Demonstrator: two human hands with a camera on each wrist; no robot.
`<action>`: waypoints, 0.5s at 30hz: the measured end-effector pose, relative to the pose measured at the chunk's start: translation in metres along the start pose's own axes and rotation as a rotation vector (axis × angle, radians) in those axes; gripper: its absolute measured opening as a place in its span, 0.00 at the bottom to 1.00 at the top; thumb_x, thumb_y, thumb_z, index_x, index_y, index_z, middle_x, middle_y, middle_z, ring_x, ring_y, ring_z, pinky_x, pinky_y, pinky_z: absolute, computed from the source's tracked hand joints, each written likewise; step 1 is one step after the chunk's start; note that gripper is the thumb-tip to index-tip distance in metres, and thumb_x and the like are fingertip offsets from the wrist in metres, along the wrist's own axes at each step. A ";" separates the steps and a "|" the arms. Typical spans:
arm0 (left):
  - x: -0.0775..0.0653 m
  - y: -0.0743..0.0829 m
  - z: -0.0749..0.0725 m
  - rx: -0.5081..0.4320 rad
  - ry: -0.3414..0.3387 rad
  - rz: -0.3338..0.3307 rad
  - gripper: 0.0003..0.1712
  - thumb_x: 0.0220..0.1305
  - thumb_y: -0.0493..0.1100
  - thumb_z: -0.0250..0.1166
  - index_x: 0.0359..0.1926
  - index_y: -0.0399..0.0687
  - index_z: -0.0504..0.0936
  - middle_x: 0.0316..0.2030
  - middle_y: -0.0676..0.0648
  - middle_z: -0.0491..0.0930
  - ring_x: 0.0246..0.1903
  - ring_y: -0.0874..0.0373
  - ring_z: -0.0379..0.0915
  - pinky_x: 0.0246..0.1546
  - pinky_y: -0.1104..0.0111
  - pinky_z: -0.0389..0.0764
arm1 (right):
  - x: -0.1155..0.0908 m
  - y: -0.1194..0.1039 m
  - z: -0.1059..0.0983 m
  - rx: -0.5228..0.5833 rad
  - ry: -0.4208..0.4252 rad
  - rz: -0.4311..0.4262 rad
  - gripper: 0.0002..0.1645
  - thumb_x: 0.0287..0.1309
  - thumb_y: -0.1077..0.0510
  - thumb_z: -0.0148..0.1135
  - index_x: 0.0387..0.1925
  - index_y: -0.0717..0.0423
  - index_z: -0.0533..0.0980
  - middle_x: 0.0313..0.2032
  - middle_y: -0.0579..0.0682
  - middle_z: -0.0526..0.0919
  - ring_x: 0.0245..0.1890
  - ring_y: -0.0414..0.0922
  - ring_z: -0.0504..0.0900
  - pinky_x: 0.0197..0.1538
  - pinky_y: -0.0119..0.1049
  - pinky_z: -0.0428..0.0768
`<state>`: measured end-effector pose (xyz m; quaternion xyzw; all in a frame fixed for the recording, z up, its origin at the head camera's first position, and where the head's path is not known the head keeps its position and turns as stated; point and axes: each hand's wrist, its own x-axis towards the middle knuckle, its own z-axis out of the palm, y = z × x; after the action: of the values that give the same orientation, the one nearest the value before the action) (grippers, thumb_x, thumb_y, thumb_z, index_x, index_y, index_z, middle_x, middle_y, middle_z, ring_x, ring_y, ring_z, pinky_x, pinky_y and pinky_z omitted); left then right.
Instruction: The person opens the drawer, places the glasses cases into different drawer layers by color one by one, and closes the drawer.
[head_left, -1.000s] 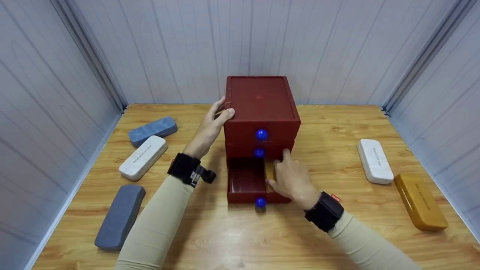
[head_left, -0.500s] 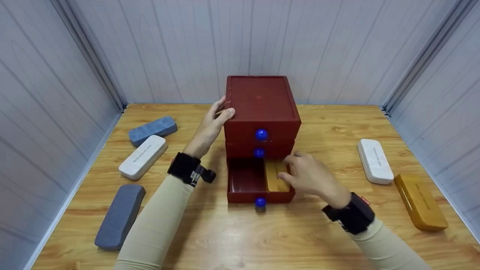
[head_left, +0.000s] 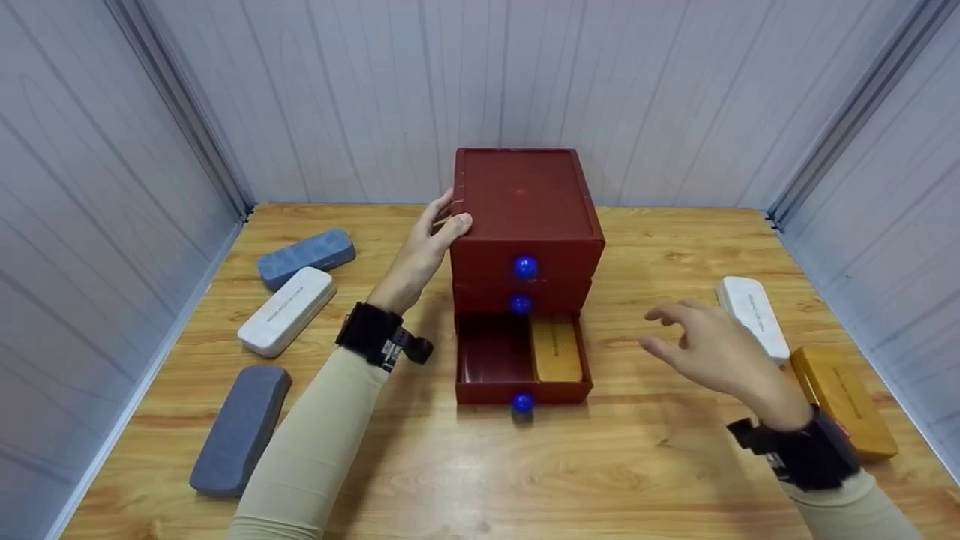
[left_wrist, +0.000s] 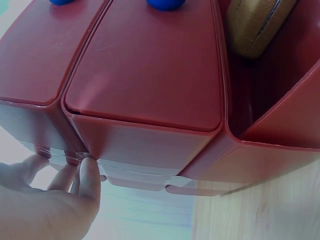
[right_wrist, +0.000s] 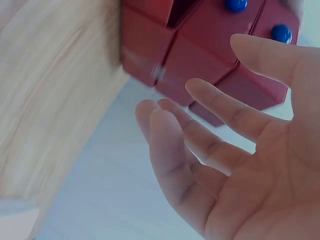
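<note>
A dark red three-drawer cabinet [head_left: 525, 199] with blue knobs stands mid-table. Its bottom drawer [head_left: 491, 394] is pulled out, while the upper two are closed. A yellow glasses case [head_left: 557, 351] lies lengthwise along the right side of that drawer; its end also shows in the left wrist view. My left hand [head_left: 416, 259] rests on the cabinet's left side, thumb at the top edge and fairly straight fingers against the wall. Off to the right, my right hand [head_left: 712, 349] hovers over the table with loosely bent fingers and nothing in them, near a white glasses case [head_left: 752, 315].
A second yellow case [head_left: 847, 405] lies at the right, partly behind the right wrist. On the left are a blue case [head_left: 311, 255], a white case [head_left: 289, 311] touching or close to it, and a grey-blue case [head_left: 240, 431]. Panel walls enclose the table's back and sides.
My right hand has let go of the yellow glasses case in the bottom drawer and moved out to the right. The left hand has stayed on the cabinet.
</note>
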<state>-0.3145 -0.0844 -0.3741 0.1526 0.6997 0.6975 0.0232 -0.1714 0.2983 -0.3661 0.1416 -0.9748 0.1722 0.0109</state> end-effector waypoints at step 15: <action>-0.001 0.000 0.000 0.010 0.011 0.002 0.44 0.77 0.52 0.62 0.85 0.49 0.54 0.79 0.42 0.61 0.76 0.49 0.59 0.77 0.56 0.61 | -0.038 0.084 -0.011 -0.026 0.022 0.160 0.40 0.73 0.37 0.63 0.71 0.62 0.72 0.59 0.74 0.76 0.49 0.68 0.82 0.43 0.64 0.81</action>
<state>-0.3139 -0.0848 -0.3746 0.1493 0.7030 0.6951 0.0178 -0.1585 0.3882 -0.3861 0.0613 -0.9850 0.1613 0.0096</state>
